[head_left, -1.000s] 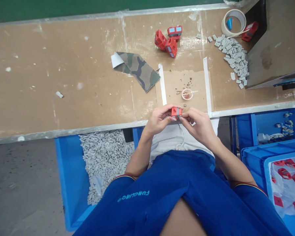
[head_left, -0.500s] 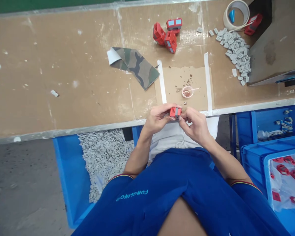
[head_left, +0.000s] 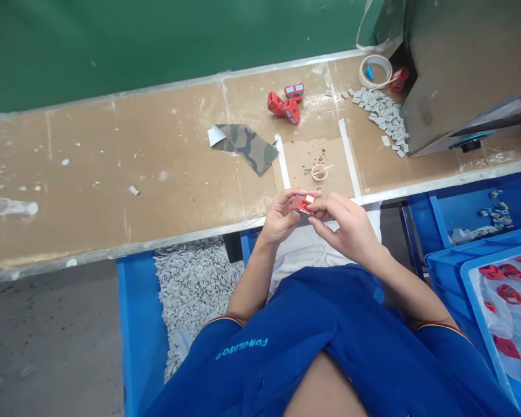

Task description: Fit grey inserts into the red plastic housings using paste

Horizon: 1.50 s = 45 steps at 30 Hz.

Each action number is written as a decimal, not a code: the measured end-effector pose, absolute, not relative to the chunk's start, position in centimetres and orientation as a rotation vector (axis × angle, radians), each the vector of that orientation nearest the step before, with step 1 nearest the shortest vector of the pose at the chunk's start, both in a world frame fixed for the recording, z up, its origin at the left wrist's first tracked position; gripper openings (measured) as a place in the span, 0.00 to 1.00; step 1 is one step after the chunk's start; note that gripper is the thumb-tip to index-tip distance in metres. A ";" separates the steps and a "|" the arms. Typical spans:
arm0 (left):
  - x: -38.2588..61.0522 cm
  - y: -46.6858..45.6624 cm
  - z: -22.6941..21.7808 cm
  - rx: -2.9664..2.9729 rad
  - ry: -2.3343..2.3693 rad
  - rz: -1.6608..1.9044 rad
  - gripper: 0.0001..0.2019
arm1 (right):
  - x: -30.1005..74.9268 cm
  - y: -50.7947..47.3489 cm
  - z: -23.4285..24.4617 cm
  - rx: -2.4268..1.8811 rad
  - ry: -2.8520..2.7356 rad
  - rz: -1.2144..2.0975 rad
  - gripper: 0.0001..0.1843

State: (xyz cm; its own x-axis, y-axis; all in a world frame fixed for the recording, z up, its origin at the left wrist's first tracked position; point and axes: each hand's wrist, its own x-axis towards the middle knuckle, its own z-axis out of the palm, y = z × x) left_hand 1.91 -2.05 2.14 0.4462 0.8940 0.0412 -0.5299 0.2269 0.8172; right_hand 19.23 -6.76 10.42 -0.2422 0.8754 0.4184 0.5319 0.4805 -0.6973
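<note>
Rotated since the earlier frame: red rectangular plastic block (head_left: 302, 204), pinched by curled left hand (head_left: 281, 219) fingers. Right hand (head_left: 346, 227) fingertips press its 3 o'clock edge, steadying it.

The left hand (head_left: 281, 217) and right hand (head_left: 345, 225) pinch a small red plastic block (head_left: 302, 204) over the edge of a scuffed tan workbench (head_left: 112, 162), near a small round plastic cup (head_left: 319, 172) and a heap of small grey rectangular pieces (head_left: 379, 113).
</note>
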 end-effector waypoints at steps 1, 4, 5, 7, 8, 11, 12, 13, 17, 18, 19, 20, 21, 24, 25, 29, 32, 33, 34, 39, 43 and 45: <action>2.1 -2.1 2.3 0.888 0.491 1.032 0.21 | 19.4 -7.0 10.8 -1.186 -1.934 0.492 0.07; 3.0 -2.2 3.5 1.011 0.468 1.033 0.19 | 20.0 -7.8 12.2 -1.295 -1.979 0.293 0.04; 3.4 -2.2 4.1 1.082 0.472 1.037 0.19 | 20.4 -8.1 12.6 -1.338 -1.985 0.215 0.03; 4.5 -2.0 5.8 1.257 0.490 1.022 0.17 | 21.6 -9.0 13.7 -1.389 -1.973 0.111 0.05; 5.1 -1.7 6.8 1.355 0.490 0.986 0.17 | 22.5 -9.5 14.1 -1.394 -1.956 0.102 0.06; 6.8 0.1 9.6 1.683 0.419 0.781 0.25 | 26.4 -10.9 15.0 -1.431 -1.878 0.119 0.06; 7.3 1.1 10.4 1.788 0.423 0.716 0.28 | 28.4 -11.3 14.9 -1.498 -1.844 0.107 0.06; 7.5 2.1 11.1 1.875 0.468 0.673 0.30 | 30.7 -11.5 14.7 -1.601 -1.799 0.084 0.06; 6.0 6.4 11.3 1.991 0.888 0.669 0.21 | 42.8 -9.8 12.2 -2.215 -1.416 0.015 0.09; 5.0 7.3 10.8 1.989 0.993 0.680 0.19 | 46.1 -8.9 11.4 -2.363 -1.297 -0.007 0.09; 3.9 8.1 10.2 1.976 1.090 0.708 0.17 | 49.1 -7.8 10.5 -2.471 -1.196 -0.035 0.07; 2.7 8.8 9.5 1.966 1.174 0.750 0.15 | 51.9 -6.6 9.8 -2.529 -1.133 -0.061 0.05; 1.4 9.3 8.7 1.964 1.248 0.799 0.14 | 54.2 -5.4 9.2 -2.560 -1.092 -0.103 0.05; -1.6 10.5 6.9 1.979 1.359 0.935 0.10 | 59.0 -2.6 8.1 -2.675 -0.989 -0.153 0.11; -2.1 10.9 6.6 1.980 1.359 0.985 0.09 | 60.1 -2.0 8.0 -2.677 -0.988 -0.159 0.13; -1.2 13.4 5.5 1.979 1.391 1.013 0.09 | 62.5 -0.9 7.4 -2.612 -0.987 -0.254 0.18; 2.2 16.2 4.7 2.095 1.388 0.977 0.19 | 61.7 -2.1 7.4 -2.624 -0.913 -0.368 0.17; 3.4 17.1 4.5 2.103 1.440 0.956 0.21 | 60.8 -2.9 7.6 -2.622 -0.944 -0.374 0.17; 4.6 17.9 4.3 2.090 1.492 0.934 0.23 | 59.6 -3.7 8.0 -2.604 -1.000 -0.380 0.18; 6.2 18.9 4.6 2.046 1.536 0.850 0.17 | 50.6 -7.6 12.0 -2.399 -1.432 -0.273 0.17; 2.9 16.1 5.0 2.117 1.347 0.859 0.15 | 43.5 -7.7 15.4 -2.209 -1.681 -0.089 0.09; 0.9 13.7 5.0 2.109 1.269 0.905 0.10 | 40.7 -6.6 16.2 -2.063 -1.811 0.044 0.07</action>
